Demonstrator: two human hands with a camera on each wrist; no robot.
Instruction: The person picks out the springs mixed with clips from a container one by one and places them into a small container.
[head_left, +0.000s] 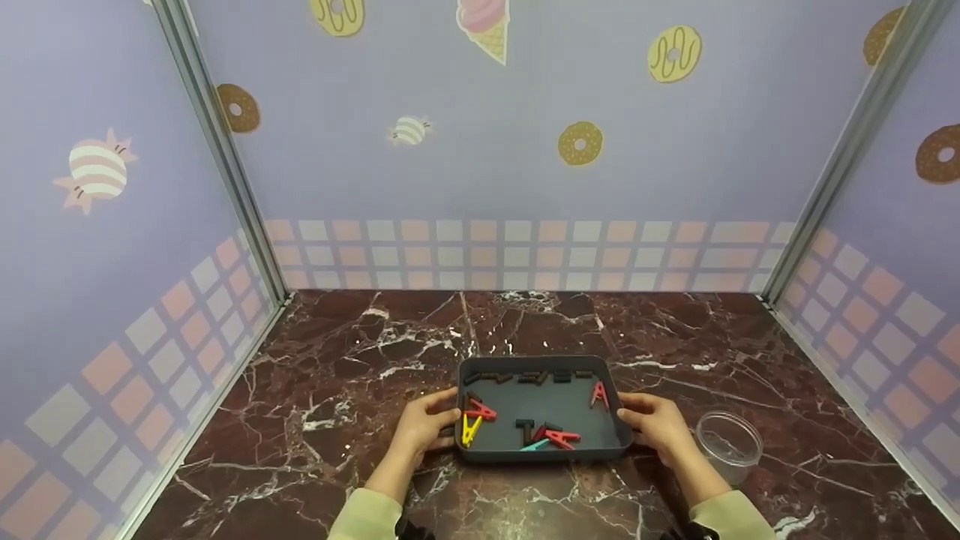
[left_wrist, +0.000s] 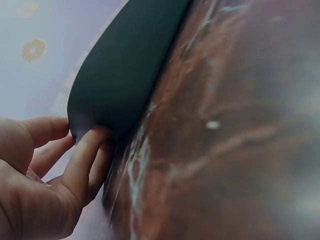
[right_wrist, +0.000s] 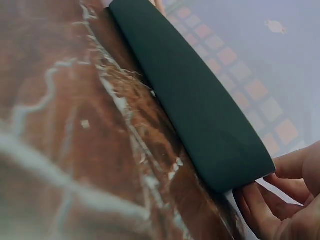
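Note:
A dark grey rectangular tray (head_left: 544, 454) is on the marbled tabletop, its long side facing me. My left hand (head_left: 421, 426) grips its left end, thumb at the rim and fingers against the outer side. At the opposite end my right hand (head_left: 661, 424) holds the tray the same way. Inside lie a yellow clothespin (head_left: 470, 431), several red clothespins (head_left: 598, 395) and a teal one (head_left: 535, 445), partly covered by a red one. Short dark brown and black pieces (head_left: 532, 377) line the far wall, with others near the front. Both wrist views show the tray's smooth outer wall (left_wrist: 120, 65).
Right of my right hand stands a clear round plastic container (head_left: 729, 442), close to my forearm. Lilac patterned panels (head_left: 487, 180) enclose the marbled tabletop (head_left: 315, 360) at the back and both sides, with metal posts (head_left: 225, 157) in the corners.

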